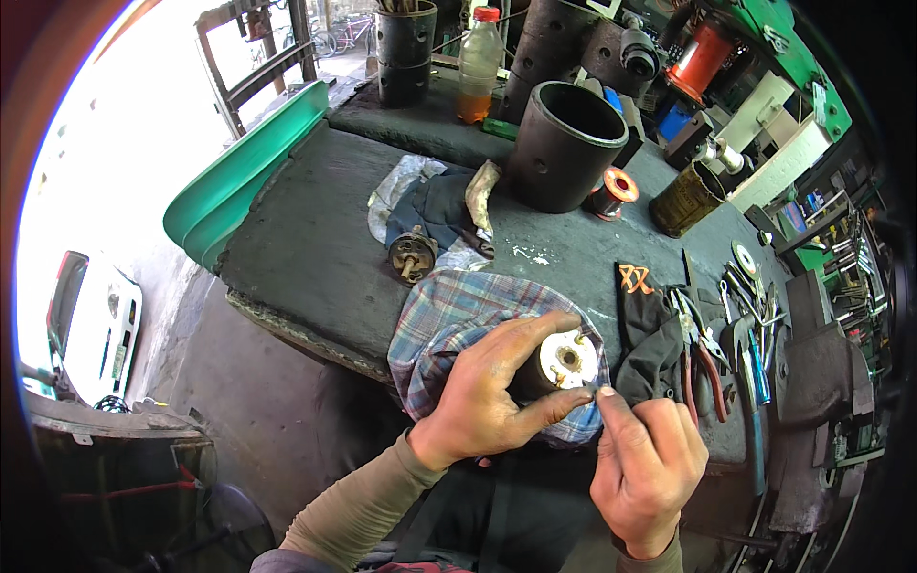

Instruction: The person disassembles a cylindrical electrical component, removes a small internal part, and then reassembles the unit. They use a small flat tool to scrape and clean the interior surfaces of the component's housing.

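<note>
The short cylindrical part with a white round face, a dark body and a hole in its middle (pixel 570 374) was the centre of attention in the head view, held up over the near edge of the dark, worn workbench (pixel 315 220). And the left hand (pixel 487 387) had it firmly, fingers across the top, thumb below, clamped around the body! In came the right hand (pixel 650 458), thumb and forefinger together right by the lower right rim of that face; whether something small was pinched there, you could not tell.

Behind the part lay the crumpled blue and red plaid cloth (pixel 449 320), and here was the first danger: a slip of the left thumb, set so near the rim, might have let the part twist or drop into the folds or over the edge. Second danger, a push from the right fingertips, off centre, could have tipped the face or marked it. Anything tiny let go there might have vanished into the plaid.

Out to the right, the pliers with red handles (pixel 712 377) lay beside the crumpled black cloth (pixel 650 353); a careless sweep of the right forearm could perhaps have knocked them.
</note>
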A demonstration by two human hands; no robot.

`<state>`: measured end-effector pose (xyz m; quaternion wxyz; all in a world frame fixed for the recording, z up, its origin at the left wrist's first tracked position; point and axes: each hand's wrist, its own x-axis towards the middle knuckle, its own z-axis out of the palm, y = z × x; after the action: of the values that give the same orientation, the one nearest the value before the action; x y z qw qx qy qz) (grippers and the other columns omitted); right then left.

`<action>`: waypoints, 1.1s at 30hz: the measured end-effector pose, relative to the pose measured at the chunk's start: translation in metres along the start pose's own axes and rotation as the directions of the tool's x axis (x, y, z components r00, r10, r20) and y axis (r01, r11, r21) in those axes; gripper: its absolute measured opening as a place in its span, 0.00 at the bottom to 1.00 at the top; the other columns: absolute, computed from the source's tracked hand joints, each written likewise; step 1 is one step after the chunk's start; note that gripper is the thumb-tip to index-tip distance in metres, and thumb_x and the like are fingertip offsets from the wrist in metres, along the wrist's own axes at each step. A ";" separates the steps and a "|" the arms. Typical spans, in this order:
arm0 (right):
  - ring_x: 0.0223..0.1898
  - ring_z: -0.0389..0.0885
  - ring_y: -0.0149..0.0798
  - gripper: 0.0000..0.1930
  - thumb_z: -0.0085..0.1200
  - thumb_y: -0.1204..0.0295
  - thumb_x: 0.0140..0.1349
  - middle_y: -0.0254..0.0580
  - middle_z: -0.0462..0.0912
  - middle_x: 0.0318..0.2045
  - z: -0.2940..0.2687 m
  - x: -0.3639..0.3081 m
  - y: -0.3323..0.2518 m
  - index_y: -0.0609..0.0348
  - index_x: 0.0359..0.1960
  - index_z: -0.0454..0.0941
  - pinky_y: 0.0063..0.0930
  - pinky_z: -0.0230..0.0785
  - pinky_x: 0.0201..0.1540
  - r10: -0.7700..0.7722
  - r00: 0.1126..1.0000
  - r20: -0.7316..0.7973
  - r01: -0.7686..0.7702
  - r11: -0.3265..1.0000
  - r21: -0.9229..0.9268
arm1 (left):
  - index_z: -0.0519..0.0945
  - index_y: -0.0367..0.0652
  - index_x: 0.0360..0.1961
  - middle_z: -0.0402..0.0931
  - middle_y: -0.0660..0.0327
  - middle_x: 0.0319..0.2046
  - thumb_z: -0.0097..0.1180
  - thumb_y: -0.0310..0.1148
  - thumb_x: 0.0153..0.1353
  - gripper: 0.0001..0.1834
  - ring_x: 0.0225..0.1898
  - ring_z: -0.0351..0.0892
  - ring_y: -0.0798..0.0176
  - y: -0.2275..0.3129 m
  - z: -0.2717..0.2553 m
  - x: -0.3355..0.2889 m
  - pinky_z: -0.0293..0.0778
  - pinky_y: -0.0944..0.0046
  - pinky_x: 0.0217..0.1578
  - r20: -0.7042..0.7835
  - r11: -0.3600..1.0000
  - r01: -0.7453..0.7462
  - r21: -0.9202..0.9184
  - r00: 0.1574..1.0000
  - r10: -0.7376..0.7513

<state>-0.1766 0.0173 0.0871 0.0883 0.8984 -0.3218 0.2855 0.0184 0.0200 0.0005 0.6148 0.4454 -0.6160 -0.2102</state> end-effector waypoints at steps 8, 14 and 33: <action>0.28 0.75 0.48 0.17 0.65 0.84 0.53 0.42 0.74 0.28 -0.002 0.004 0.002 0.63 0.46 0.89 0.42 0.66 0.30 0.048 0.999 0.024 -0.049 0.998 0.025 | 0.81 0.36 0.65 0.87 0.50 0.55 0.82 0.39 0.56 0.37 0.54 0.89 0.54 0.003 0.000 -0.001 0.82 0.57 0.57 0.011 0.999 0.035 0.000 0.999 -0.035; 0.27 0.74 0.47 0.17 0.66 0.83 0.53 0.43 0.74 0.28 -0.008 0.001 -0.003 0.63 0.47 0.89 0.41 0.66 0.30 0.027 0.999 0.043 -0.028 1.000 0.015 | 0.81 0.37 0.65 0.87 0.50 0.55 0.82 0.38 0.56 0.37 0.54 0.89 0.54 0.002 0.002 -0.003 0.82 0.57 0.57 -0.002 1.000 -0.007 0.015 1.000 0.007; 0.28 0.75 0.47 0.16 0.65 0.82 0.55 0.42 0.73 0.28 -0.004 0.011 0.000 0.63 0.46 0.89 0.41 0.66 0.30 -0.010 0.999 0.049 0.011 1.000 -0.026 | 0.81 0.37 0.65 0.87 0.49 0.54 0.81 0.35 0.56 0.36 0.55 0.89 0.51 0.004 -0.001 -0.002 0.81 0.56 0.57 -0.009 1.000 0.026 -0.012 1.000 -0.026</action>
<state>-0.1710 0.0129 0.0965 0.0935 0.9056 -0.3230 0.2586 0.0175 0.0236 0.0027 0.6175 0.4509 -0.6059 -0.2197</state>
